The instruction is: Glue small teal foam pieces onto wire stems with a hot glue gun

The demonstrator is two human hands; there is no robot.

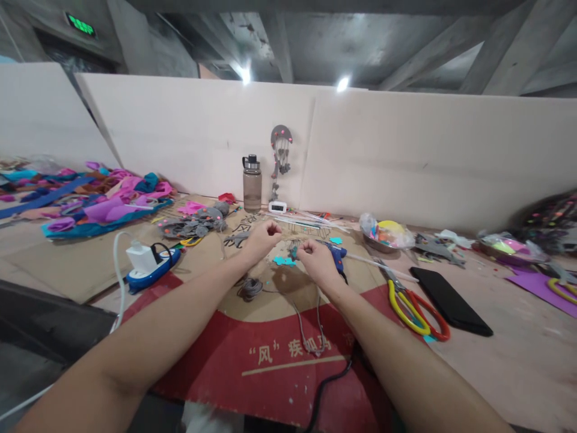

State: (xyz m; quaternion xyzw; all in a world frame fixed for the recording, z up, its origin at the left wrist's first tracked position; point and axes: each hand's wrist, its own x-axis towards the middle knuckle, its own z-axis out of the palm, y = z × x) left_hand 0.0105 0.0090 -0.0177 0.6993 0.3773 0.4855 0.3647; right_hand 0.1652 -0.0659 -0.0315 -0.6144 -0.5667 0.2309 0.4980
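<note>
My left hand (pixel 265 236) is raised over the cardboard with its fingertips pinched together; anything between them is too small to make out. To its right, my right hand (pixel 314 255) pinches a small teal piece (pixel 294 252). Flat teal cutouts (pixel 283 261) lie just below and between the hands. A blue glue gun (pixel 337 255) rests behind my right hand. Grey cord (pixel 251 288) lies in a small bundle below my left hand, and a loop of cord hangs down over the red print below my right hand.
Yellow-and-red-handled scissors (pixel 412 313) and a black phone (pixel 451 300) lie at right. A bottle (pixel 252 185) stands against the white board (pixel 202 132). At left are a power strip (pixel 153 270) and colourful felt scraps (pixel 108 210). A bowl (pixel 386 242) holds bagged pieces.
</note>
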